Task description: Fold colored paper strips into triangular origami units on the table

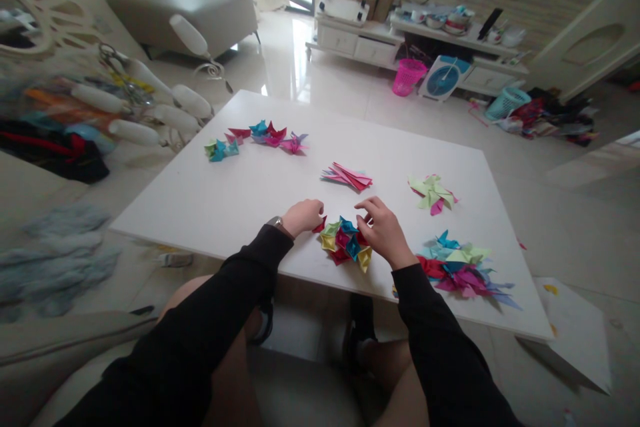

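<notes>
A cluster of folded paper pieces (345,243) in blue, red, yellow and light green sits near the table's front edge, between my two hands. My left hand (304,217) is at its left, fingers curled together; a red folded paper piece (319,225) shows just under the fingertips. Whether they grip it is hidden. On the right side, my right hand (384,230) hovers over the cluster's edge with thumb and fingers apart and nothing visible between them. Just beyond lies a small stack of pink and red folded paper strips (347,176).
More folded paper lies on the white table (240,203): a pile at far left (270,133), a light green group (433,193) at right, and a larger mixed pile (465,267) by my right forearm. A lamp with white shades (175,117) stands past the left edge.
</notes>
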Demonstrator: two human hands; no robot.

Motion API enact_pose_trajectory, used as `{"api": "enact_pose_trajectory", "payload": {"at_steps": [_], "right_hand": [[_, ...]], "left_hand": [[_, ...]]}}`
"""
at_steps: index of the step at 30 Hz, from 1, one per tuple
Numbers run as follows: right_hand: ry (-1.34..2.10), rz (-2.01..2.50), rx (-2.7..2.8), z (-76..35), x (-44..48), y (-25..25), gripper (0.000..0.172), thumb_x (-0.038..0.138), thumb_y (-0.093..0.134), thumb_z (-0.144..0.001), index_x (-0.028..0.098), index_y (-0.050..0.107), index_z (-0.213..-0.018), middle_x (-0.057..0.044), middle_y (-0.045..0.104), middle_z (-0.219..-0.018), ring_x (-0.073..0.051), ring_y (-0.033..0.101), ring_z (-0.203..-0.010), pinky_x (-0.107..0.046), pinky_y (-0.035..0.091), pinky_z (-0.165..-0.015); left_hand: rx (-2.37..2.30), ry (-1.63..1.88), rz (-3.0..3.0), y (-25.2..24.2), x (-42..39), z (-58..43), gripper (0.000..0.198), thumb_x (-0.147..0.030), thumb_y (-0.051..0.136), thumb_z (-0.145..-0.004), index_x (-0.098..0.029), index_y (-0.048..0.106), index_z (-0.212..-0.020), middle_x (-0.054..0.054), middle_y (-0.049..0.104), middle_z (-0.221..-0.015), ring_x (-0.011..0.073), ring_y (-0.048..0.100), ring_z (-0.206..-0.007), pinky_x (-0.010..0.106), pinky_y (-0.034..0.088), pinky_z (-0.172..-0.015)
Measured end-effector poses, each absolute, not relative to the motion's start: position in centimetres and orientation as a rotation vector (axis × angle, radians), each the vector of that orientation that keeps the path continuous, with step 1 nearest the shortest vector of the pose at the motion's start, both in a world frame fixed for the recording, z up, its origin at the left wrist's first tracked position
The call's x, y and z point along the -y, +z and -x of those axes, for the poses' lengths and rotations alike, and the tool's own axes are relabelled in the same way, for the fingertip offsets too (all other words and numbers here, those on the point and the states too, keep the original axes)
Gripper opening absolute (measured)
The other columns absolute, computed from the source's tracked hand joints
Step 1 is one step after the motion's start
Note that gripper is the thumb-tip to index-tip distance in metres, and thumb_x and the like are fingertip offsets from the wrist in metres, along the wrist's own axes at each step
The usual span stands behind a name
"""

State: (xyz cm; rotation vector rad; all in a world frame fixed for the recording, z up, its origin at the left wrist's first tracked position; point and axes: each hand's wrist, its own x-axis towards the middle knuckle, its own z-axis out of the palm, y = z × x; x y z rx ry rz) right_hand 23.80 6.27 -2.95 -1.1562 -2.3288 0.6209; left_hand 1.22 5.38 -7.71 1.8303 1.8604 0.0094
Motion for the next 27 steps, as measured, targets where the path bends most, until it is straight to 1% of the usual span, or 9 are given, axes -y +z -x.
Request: {"api": "enact_pose_trajectory", "payload": {"at_steps": [9,14,16,18,20,22,23,25,27], "right_hand": [[0.624,1.168,2.349,-23.8,-6.3,-2.9,0.018,0.015,0.056,-0.090,0.021,0.064,-0.104,-0.003,0.061,-0.104,-0.012,0.061,-0.068,-0.027,0.048,-0.072],[0.629,1.174,2.366,-23.8,-6.2,-2.8,0.017,0.015,0.056,-0.090,0.021,0.065,-0.103,-0.003,0.062,-0.102,-0.012,0.061,-0.069,-0.028,0.048,-0.074],[0.631,1.174,2.377,-23.8,-6.2,-2.9,0.016,0.015,0.056,-0.090,0.021,0.065,-0.102,-0.003,0.062,-0.100,-0.013,0.061,-0.069,-0.028,0.047,-0.074],[0.636,1.172,2.386,-23.8,-6.2,-2.9,0.016,0.014,0.056,-0.089,0.021,0.065,-0.101,-0.003,0.062,-0.099,-0.013,0.061,-0.069,-0.027,0.047,-0.075],[0.652,1.165,2.391,-23.8,-6.1,-3.0,0.016,0.014,0.056,-0.089,0.021,0.065,-0.100,-0.002,0.063,-0.099,-0.013,0.060,-0.070,-0.027,0.047,-0.075],[0.670,1.152,2.396,-23.8,-6.1,-2.9,0.015,0.014,0.056,-0.089,0.021,0.065,-0.099,-0.002,0.063,-0.099,-0.012,0.060,-0.070,-0.027,0.047,-0.074],[0.675,1.145,2.399,-23.7,-6.1,-2.9,0.015,0.014,0.056,-0.090,0.021,0.065,-0.099,-0.002,0.063,-0.100,-0.013,0.061,-0.070,-0.027,0.047,-0.074],[0.680,1.132,2.401,-23.6,-5.9,-2.8,0.014,0.014,0.056,-0.090,0.021,0.065,-0.099,-0.002,0.063,-0.099,-0.013,0.061,-0.071,-0.027,0.046,-0.075],[0.685,1.124,2.401,-23.5,-5.8,-2.6,0.014,0.015,0.057,-0.090,0.021,0.065,-0.098,-0.003,0.064,-0.099,-0.014,0.061,-0.072,-0.027,0.046,-0.075]], "left_hand": [[-1.860,0.016,-1.808,-7.4,-5.4,-1.2,0.028,-0.026,0.060,-0.081,-0.019,0.073,-0.104,0.013,0.076,-0.102,0.0259,0.071,-0.092,0.033,0.052,-0.080],[-1.855,0.064,-1.786,-7.4,-5.4,-1.3,0.026,-0.029,0.061,-0.081,-0.018,0.073,-0.101,0.013,0.076,-0.099,0.0271,0.070,-0.091,0.035,0.052,-0.082],[-1.855,0.099,-1.776,-7.3,-5.5,-1.2,0.028,-0.030,0.061,-0.082,-0.017,0.072,-0.105,0.012,0.075,-0.102,0.0260,0.070,-0.093,0.034,0.053,-0.084],[-1.850,0.214,-1.750,-7.2,-5.6,-0.8,0.036,-0.029,0.060,-0.084,-0.016,0.067,-0.116,0.012,0.073,-0.112,0.0231,0.069,-0.100,0.031,0.052,-0.088],[-1.843,0.452,-1.635,-7.1,-5.9,-0.1,0.044,-0.029,0.059,-0.085,-0.016,0.060,-0.127,0.012,0.069,-0.125,0.0209,0.067,-0.108,0.028,0.051,-0.091],[-1.873,0.694,-1.417,-7.0,-6.5,1.1,0.049,-0.031,0.058,-0.086,-0.014,0.055,-0.132,0.015,0.064,-0.133,0.0213,0.065,-0.112,0.029,0.051,-0.090],[-1.909,0.766,-1.303,-6.9,-7.0,1.8,0.051,-0.032,0.058,-0.087,-0.013,0.053,-0.134,0.016,0.063,-0.134,0.0223,0.064,-0.112,0.030,0.051,-0.088],[-2.022,0.802,-1.152,-6.8,-8.3,3.3,0.054,-0.035,0.058,-0.086,-0.011,0.053,-0.134,0.018,0.063,-0.131,0.0244,0.065,-0.109,0.032,0.051,-0.086],[-2.087,0.813,-1.130,-6.7,-10.0,4.6,0.056,-0.036,0.059,-0.084,-0.009,0.054,-0.133,0.021,0.063,-0.130,0.0271,0.063,-0.110,0.034,0.050,-0.088]]}}
